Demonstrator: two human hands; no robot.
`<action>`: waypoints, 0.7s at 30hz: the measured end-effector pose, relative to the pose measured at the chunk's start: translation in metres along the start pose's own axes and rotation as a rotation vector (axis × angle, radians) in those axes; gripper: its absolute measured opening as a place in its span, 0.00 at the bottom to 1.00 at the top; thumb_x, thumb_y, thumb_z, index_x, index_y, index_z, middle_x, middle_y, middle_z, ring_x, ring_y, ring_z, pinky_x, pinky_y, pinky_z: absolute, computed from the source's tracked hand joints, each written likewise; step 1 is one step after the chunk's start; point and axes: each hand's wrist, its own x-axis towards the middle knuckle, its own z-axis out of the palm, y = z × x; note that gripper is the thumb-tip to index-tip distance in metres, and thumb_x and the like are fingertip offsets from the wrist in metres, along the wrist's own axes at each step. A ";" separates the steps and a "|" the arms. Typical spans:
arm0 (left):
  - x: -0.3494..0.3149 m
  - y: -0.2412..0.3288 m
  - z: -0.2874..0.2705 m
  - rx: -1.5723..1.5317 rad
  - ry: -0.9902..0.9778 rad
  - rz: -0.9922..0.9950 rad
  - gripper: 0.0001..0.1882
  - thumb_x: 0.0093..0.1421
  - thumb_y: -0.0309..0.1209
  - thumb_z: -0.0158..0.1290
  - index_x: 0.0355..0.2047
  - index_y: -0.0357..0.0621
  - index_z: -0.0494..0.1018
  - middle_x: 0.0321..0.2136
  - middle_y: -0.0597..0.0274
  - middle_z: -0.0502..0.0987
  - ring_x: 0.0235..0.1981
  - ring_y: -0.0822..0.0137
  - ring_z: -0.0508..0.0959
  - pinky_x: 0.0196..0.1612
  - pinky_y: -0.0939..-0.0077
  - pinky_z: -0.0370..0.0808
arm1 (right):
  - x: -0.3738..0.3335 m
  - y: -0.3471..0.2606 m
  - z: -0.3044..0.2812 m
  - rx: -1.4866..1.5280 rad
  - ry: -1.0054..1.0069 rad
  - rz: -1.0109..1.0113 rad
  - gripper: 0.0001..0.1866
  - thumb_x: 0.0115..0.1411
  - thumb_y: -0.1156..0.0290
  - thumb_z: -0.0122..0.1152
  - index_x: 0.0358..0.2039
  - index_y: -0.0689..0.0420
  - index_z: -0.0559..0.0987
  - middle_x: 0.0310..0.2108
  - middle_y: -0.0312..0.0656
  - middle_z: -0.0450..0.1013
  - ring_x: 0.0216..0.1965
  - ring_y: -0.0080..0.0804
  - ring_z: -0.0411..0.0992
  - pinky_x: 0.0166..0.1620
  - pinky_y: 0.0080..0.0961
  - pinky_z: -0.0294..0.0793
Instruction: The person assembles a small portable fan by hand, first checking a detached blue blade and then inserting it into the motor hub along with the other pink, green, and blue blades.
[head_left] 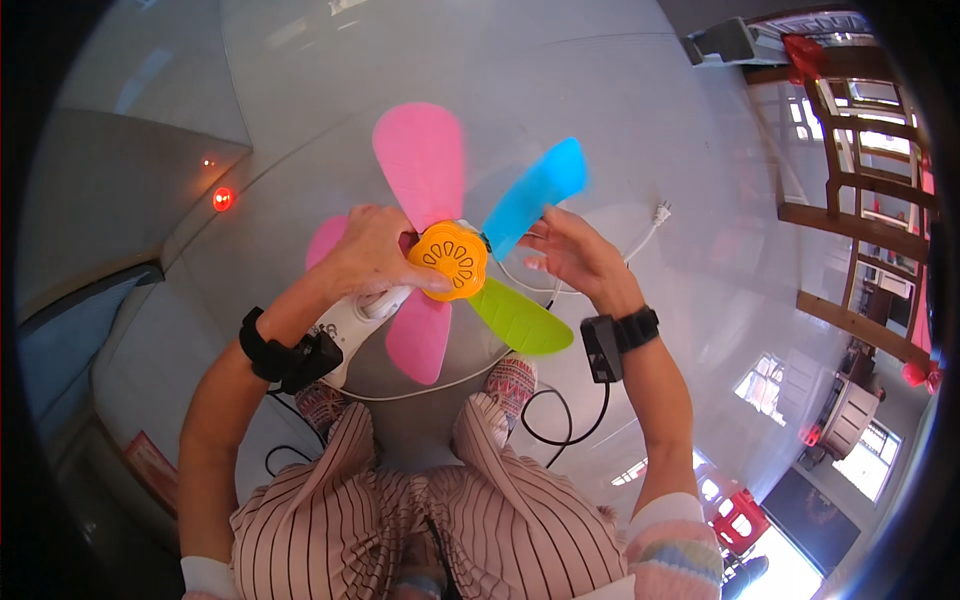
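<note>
A fan with flower-like blades stands between my feet. Its hub is a yellow flower-shaped cap (449, 260), circled by pink blades (420, 160), a green leaf-shaped blade (522, 318) and a blue blade (540, 193). My left hand (370, 255) grips the hub from the left, thumb on the cap's lower edge and fingers behind. Beside the blue blade, my right hand (578, 255) has its fingers apart, with fingertips at the blade's lower edge. Whether that blade is fixed to the hub, I cannot tell. A white body (345, 335) shows below my left wrist.
A white cord ends in a plug (661, 212) on the grey floor (600, 90) to the right. Black cables hang from devices on both my wrists. Wooden furniture (860, 240) stands at the right, a red stool (740, 520) lower right. A red light (223, 199) glows at left.
</note>
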 end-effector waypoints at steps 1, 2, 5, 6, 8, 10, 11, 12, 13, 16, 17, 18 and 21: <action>0.000 0.001 0.001 -0.062 0.007 -0.006 0.28 0.31 0.50 0.65 0.29 0.42 0.76 0.24 0.58 0.77 0.29 0.59 0.74 0.45 0.68 0.61 | 0.004 0.001 0.001 0.099 -0.037 0.010 0.21 0.54 0.63 0.61 0.46 0.57 0.69 0.41 0.40 0.71 0.41 0.29 0.71 0.33 0.18 0.73; 0.000 0.002 0.002 -0.125 0.015 -0.012 0.28 0.31 0.50 0.65 0.28 0.42 0.76 0.25 0.58 0.77 0.29 0.60 0.73 0.46 0.68 0.60 | 0.007 0.002 0.002 0.106 -0.033 0.006 0.21 0.54 0.63 0.61 0.46 0.57 0.69 0.41 0.40 0.71 0.41 0.29 0.71 0.33 0.18 0.73; 0.000 0.010 0.001 -0.082 -0.008 -0.025 0.27 0.31 0.49 0.65 0.29 0.43 0.76 0.25 0.58 0.77 0.30 0.60 0.73 0.46 0.68 0.59 | 0.008 0.001 0.008 0.042 0.002 -0.005 0.19 0.52 0.66 0.64 0.42 0.56 0.70 0.37 0.39 0.73 0.35 0.27 0.73 0.27 0.16 0.72; -0.001 0.010 0.001 -0.079 -0.015 -0.024 0.27 0.31 0.49 0.65 0.29 0.43 0.76 0.25 0.58 0.77 0.30 0.60 0.73 0.46 0.68 0.59 | 0.006 0.000 0.011 -0.025 0.046 -0.048 0.16 0.52 0.67 0.64 0.39 0.56 0.71 0.35 0.39 0.73 0.31 0.27 0.73 0.26 0.17 0.72; -0.002 0.010 0.003 -0.084 0.048 0.028 0.26 0.32 0.47 0.65 0.30 0.45 0.77 0.25 0.59 0.77 0.30 0.62 0.74 0.47 0.68 0.59 | 0.004 -0.001 0.015 -0.086 0.097 -0.093 0.13 0.52 0.68 0.64 0.37 0.56 0.72 0.33 0.38 0.74 0.28 0.26 0.74 0.24 0.19 0.72; -0.003 0.011 0.003 -0.076 0.038 0.004 0.26 0.32 0.47 0.65 0.31 0.45 0.77 0.25 0.59 0.77 0.31 0.63 0.74 0.47 0.68 0.58 | 0.002 -0.001 0.019 -0.164 0.147 -0.142 0.17 0.51 0.69 0.65 0.39 0.57 0.71 0.34 0.40 0.73 0.30 0.27 0.74 0.24 0.18 0.74; -0.004 0.011 0.002 -0.070 0.036 -0.024 0.26 0.33 0.46 0.65 0.32 0.46 0.77 0.25 0.59 0.77 0.31 0.64 0.74 0.48 0.67 0.57 | 0.002 0.000 0.021 -0.159 0.152 -0.144 0.17 0.51 0.69 0.65 0.39 0.57 0.71 0.34 0.40 0.73 0.30 0.27 0.74 0.24 0.18 0.74; -0.004 0.014 0.003 -0.071 0.029 -0.019 0.26 0.33 0.46 0.65 0.32 0.46 0.77 0.25 0.59 0.77 0.31 0.64 0.74 0.48 0.67 0.57 | 0.000 0.001 0.021 -0.173 0.160 -0.157 0.18 0.50 0.68 0.65 0.41 0.58 0.71 0.34 0.40 0.73 0.32 0.28 0.75 0.26 0.19 0.76; -0.004 0.016 0.004 -0.012 0.049 -0.015 0.26 0.33 0.47 0.65 0.32 0.46 0.76 0.25 0.60 0.76 0.30 0.64 0.73 0.48 0.67 0.57 | -0.001 0.002 0.021 -0.187 0.167 -0.169 0.20 0.50 0.68 0.66 0.42 0.59 0.71 0.35 0.41 0.73 0.33 0.30 0.75 0.28 0.21 0.78; -0.005 0.015 0.006 0.025 0.074 -0.017 0.27 0.33 0.47 0.65 0.33 0.46 0.76 0.23 0.60 0.75 0.29 0.64 0.73 0.47 0.67 0.57 | -0.002 0.006 0.024 -0.261 0.201 -0.242 0.22 0.50 0.67 0.66 0.43 0.60 0.70 0.36 0.43 0.73 0.34 0.32 0.75 0.31 0.22 0.79; -0.005 0.013 0.007 0.001 0.079 -0.022 0.28 0.32 0.48 0.66 0.33 0.45 0.76 0.23 0.60 0.74 0.29 0.64 0.72 0.47 0.66 0.57 | -0.003 0.008 0.026 -0.259 0.200 -0.243 0.22 0.50 0.67 0.66 0.43 0.60 0.70 0.36 0.43 0.73 0.34 0.32 0.75 0.31 0.22 0.79; -0.005 0.012 0.009 0.002 0.079 -0.020 0.28 0.32 0.48 0.66 0.33 0.45 0.76 0.23 0.60 0.74 0.29 0.64 0.72 0.47 0.66 0.57 | -0.003 0.009 0.026 -0.281 0.215 -0.261 0.22 0.50 0.67 0.66 0.43 0.60 0.70 0.37 0.44 0.73 0.35 0.33 0.75 0.31 0.23 0.79; -0.006 0.006 0.014 -0.021 0.119 -0.026 0.28 0.32 0.49 0.66 0.32 0.45 0.76 0.22 0.61 0.74 0.28 0.63 0.72 0.46 0.65 0.57 | -0.003 0.011 0.027 -0.299 0.231 -0.280 0.23 0.50 0.67 0.66 0.44 0.61 0.69 0.38 0.45 0.73 0.36 0.34 0.75 0.32 0.23 0.79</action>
